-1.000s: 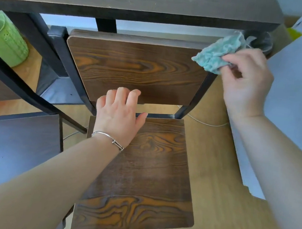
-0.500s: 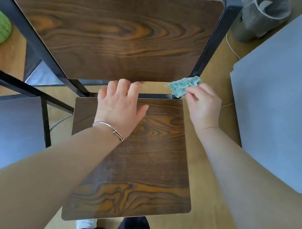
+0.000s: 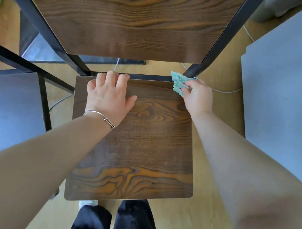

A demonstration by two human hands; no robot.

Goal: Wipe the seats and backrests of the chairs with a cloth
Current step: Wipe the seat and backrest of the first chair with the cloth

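Down from the backrest [image 3: 121, 14], my right hand [image 3: 196, 95] now pinches the cloth [image 3: 179, 82] at the seat's [image 3: 142, 142] rear right corner, while my left hand [image 3: 108, 97] rests spread on the seat. Bunched so small, the cloth may skip patches.

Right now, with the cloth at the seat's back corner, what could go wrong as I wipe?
The cloth is bunched small in the right hand, so strokes may miss parts of the seat. The left hand rests on the seat and may leave its patch unwiped.
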